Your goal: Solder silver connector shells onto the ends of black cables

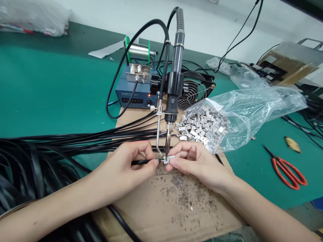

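Observation:
My left hand (136,161) pinches a black cable (141,162) close to its end, where thin coloured wires show. Between the thumb and fingers of my right hand (191,158) is a small silvery metal connector (168,159). The wire ends meet the connector's left side. Directly above, a mounted soldering iron (168,141) points down, its tip at the connector. A thin metal feed tube (158,131) ends just left of the tip. Whether solder is on the joint is too small to tell.
Behind stands a blue solder feeder (136,95) with a solder spool (138,50), beside a fan (193,92). A plastic bag (242,117) of metal connectors (199,126) lies right of the iron. Red-handled scissors (287,169) are further right. Black cables (32,164) fill the left, and cardboard (151,208) lies below.

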A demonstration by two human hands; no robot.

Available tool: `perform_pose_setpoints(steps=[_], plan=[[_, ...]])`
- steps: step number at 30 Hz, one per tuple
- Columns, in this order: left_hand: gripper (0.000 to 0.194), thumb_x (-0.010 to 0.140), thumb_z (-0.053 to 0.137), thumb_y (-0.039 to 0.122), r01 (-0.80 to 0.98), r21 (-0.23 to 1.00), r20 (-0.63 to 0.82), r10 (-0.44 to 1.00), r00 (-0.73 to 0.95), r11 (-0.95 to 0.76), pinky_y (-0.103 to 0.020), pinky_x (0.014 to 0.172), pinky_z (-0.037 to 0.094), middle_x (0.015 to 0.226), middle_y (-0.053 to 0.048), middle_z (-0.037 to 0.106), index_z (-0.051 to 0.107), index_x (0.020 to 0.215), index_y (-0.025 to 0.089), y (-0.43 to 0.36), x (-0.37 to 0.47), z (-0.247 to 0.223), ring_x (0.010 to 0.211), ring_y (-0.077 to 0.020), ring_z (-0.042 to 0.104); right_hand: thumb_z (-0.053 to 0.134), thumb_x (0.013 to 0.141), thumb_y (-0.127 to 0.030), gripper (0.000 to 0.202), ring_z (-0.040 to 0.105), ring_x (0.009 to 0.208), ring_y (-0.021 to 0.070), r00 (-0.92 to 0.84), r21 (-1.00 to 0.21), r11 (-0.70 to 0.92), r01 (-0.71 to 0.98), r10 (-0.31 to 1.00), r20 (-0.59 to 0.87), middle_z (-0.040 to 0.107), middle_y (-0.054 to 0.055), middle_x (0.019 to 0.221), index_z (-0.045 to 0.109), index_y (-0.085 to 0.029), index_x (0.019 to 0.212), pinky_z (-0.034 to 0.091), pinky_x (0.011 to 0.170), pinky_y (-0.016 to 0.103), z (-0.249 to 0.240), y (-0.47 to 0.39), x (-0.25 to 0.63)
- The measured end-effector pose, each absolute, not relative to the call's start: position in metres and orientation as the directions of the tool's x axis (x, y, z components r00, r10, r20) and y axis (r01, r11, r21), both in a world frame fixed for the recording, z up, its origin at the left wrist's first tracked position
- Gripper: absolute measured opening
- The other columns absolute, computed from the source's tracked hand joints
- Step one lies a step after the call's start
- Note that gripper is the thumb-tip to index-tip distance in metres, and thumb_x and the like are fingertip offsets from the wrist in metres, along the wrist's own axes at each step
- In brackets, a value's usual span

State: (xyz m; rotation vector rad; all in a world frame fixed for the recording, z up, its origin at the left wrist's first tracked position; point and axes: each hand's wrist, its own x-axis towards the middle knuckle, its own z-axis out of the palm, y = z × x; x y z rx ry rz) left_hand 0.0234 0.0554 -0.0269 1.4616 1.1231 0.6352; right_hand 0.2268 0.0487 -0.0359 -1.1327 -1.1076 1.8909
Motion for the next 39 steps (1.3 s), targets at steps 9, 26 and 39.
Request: perform_pose_setpoints(steps=[9,26,39], plan=[[0.019,0.076,0.062,0.029,0.309,0.948,-0.208,0.892,0.402,0.082,-0.015,0.051,0.039,0.058,0.007,0.057,0.055,0.061,0.019,0.0553,0.0223,-0.028,0.056,-0.0088,0.049,0.081,0.075,-0.024,0.013,0.064,0.056,0.0108,-0.399,-0.903,-0.42,-0.091,0.846,-0.354,0.076,0.001,0.068,0.07,-0.019,0.079,0.045,0.055,0.023,-0.0337,0.0489,0.2248],[0.019,0.074,0.064,0.028,0.285,0.952,-0.224,0.894,0.388,0.115,-0.013,0.052,0.041,0.057,0.006,0.055,0.054,0.06,0.019,0.0527,0.0224,-0.0258,0.056,-0.0085,0.046,0.084,0.073,-0.027,0.016,0.067,0.06,0.0123,-0.422,-0.885,-0.448,-0.125,0.831,-0.361,0.076,0.002,0.068,0.071,-0.019,0.078,0.047,0.059,0.024,-0.0337,0.0488,0.2259],[0.02,0.073,0.061,0.028,0.28,0.955,-0.21,0.885,0.416,0.095,-0.012,0.048,0.036,0.054,0.007,0.055,0.052,0.058,0.019,0.0544,0.0245,-0.0213,0.052,-0.0072,0.046,0.084,0.072,-0.024,0.015,0.068,0.06,0.0109,-0.445,-0.867,-0.475,-0.151,0.816,-0.369,0.077,0.001,0.067,0.072,-0.019,0.078,0.049,0.06,0.022,-0.0324,0.0487,0.2253]])
